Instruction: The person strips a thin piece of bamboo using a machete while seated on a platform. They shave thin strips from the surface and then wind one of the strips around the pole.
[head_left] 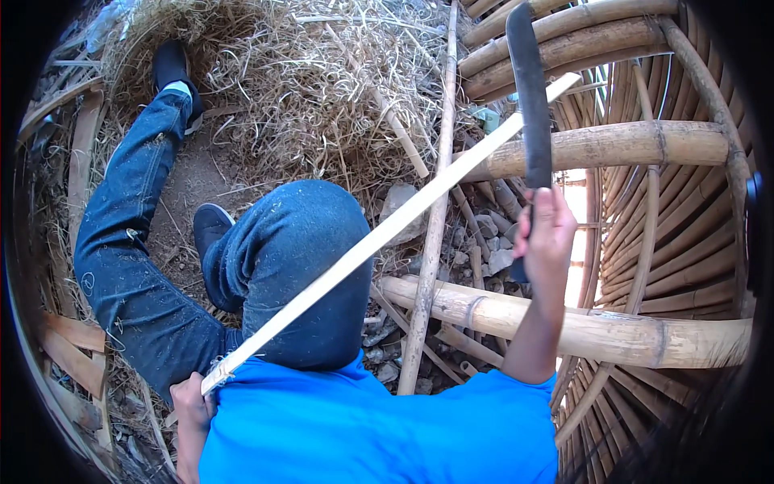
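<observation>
My left hand (pixel 192 401) is closed round the near end of a long pale bamboo strip (pixel 379 236), close to my left hip. The strip slants up to the right across my raised knee, and some frayed fibres curl at its held end. In my right hand (pixel 551 230) is a machete (pixel 530 97), gripped by its dark handle, with the broad dark blade pointing away from me. The blade overlaps the strip near its far end; whether the two touch I cannot tell.
A heap of curly bamboo shavings (pixel 298 97) lies ahead. Thick bamboo poles (pixel 564 327) cross on the right before a bamboo slat wall (pixel 685 234). A thin pole (pixel 435 234) runs lengthwise beside my knee. Stones (pixel 401 211) and split bamboo pieces (pixel 76 347) litter the ground.
</observation>
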A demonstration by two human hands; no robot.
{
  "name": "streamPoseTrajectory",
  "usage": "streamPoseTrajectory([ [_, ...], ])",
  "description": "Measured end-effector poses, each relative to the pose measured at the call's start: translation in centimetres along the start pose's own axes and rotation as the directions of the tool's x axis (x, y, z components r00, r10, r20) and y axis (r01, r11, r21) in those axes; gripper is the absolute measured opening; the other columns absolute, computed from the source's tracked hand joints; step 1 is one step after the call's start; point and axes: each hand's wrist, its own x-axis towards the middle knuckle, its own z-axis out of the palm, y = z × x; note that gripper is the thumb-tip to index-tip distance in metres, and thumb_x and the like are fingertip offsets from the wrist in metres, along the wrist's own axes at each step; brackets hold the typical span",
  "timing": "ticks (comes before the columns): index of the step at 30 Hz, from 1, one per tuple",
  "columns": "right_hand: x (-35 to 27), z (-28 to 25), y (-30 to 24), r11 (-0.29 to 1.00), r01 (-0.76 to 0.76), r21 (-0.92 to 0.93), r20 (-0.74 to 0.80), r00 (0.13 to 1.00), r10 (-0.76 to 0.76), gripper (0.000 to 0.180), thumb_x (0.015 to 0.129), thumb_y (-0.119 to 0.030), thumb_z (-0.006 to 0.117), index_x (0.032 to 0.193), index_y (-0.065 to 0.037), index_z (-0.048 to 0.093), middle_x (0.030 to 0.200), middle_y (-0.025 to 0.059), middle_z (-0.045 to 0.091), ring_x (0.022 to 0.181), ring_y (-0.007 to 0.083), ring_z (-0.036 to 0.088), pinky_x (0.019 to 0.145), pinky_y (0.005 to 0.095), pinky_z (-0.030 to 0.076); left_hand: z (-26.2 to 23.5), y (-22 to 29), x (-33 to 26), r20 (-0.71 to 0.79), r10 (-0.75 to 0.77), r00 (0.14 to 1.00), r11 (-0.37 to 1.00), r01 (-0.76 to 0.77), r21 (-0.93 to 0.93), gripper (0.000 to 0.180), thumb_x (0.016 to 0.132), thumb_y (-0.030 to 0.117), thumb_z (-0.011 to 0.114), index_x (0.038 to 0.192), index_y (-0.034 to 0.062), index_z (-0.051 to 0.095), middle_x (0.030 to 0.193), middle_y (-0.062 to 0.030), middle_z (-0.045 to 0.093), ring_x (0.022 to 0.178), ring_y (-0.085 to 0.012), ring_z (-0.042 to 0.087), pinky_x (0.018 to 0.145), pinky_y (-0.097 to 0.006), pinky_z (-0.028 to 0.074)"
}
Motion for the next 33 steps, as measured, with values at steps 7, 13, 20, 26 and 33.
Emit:
streamPoseTrajectory([
  [7, -0.8, 0.6, 0.3, 1.000, 0.020, -0.016, 0.039, 0.999, -0.019, 0.033, 0.100, -0.030, 0.043, 0.094, 0.000, 0.054, 0.053, -0.0031, 0.044, 0.041, 0.0030, 0.041, 0.035, 0.0195, 0.033, 0.2, -0.2, -0.2, -0.010, 0.006, 1.000, 1.000, -0.006, 0.005, 0.030, 0.084, 0.027, 0.052, 0.065, 0.0042, 0.045, 0.053, -0.0169, 0.045, 0.048, -0.0363, 0.052, 0.046, -0.044, 0.037],
  [13, 0.3, 0.1, 0.5, 0.999, 0.029, -0.046, 0.000, 1.000, -0.029, 0.037, 0.101, -0.034, 0.041, 0.091, -0.001, 0.053, 0.052, -0.0036, 0.043, 0.039, 0.0034, 0.041, 0.034, 0.0198, 0.032, 0.2, 0.0, -0.1, -0.023, 0.023, 0.999, 0.999, -0.022, 0.035, 0.027, 0.081, 0.024, 0.055, 0.065, 0.0041, 0.044, 0.052, -0.0166, 0.045, 0.047, -0.0360, 0.052, 0.046, -0.044, 0.037],
  [20, -1.3, 0.8, 0.2, 1.000, 0.019, -0.002, 0.027, 0.999, -0.019, 0.033, 0.101, -0.029, 0.042, 0.093, 0.000, 0.055, 0.054, -0.0022, 0.043, 0.042, 0.0023, 0.041, 0.035, 0.0194, 0.031, 0.1, 0.0, -0.4, 0.000, -0.001, 1.000, 0.998, 0.001, 0.060, 0.025, 0.080, 0.023, 0.056, 0.067, 0.0043, 0.046, 0.055, -0.0163, 0.047, 0.051, -0.0361, 0.053, 0.049, -0.045, 0.038],
  [26, -0.3, 0.2, 0.1, 1.000, 0.007, -0.003, 0.014, 1.000, -0.007, 0.029, 0.101, -0.027, 0.041, 0.096, -0.001, 0.053, 0.053, -0.0029, 0.043, 0.040, 0.0035, 0.041, 0.035, 0.0197, 0.033, 0.3, -0.3, -0.7, -0.007, -0.005, 1.000, 0.998, 0.005, 0.068, 0.027, 0.081, 0.026, 0.055, 0.067, 0.0048, 0.046, 0.054, -0.0160, 0.047, 0.051, -0.0363, 0.054, 0.048, -0.044, 0.038],
  [33, -1.0, 0.3, 0.0, 1.000, 0.025, -0.006, -0.004, 1.000, -0.025, 0.036, 0.101, -0.032, 0.039, 0.091, -0.002, 0.053, 0.052, -0.0031, 0.044, 0.039, 0.0031, 0.042, 0.034, 0.0186, 0.034, 0.5, -0.4, -0.2, -0.006, -0.004, 1.000, 0.999, 0.004, 0.042, 0.025, 0.080, 0.024, 0.054, 0.067, 0.0045, 0.045, 0.055, -0.0164, 0.047, 0.051, -0.0365, 0.054, 0.048, -0.044, 0.038],
])
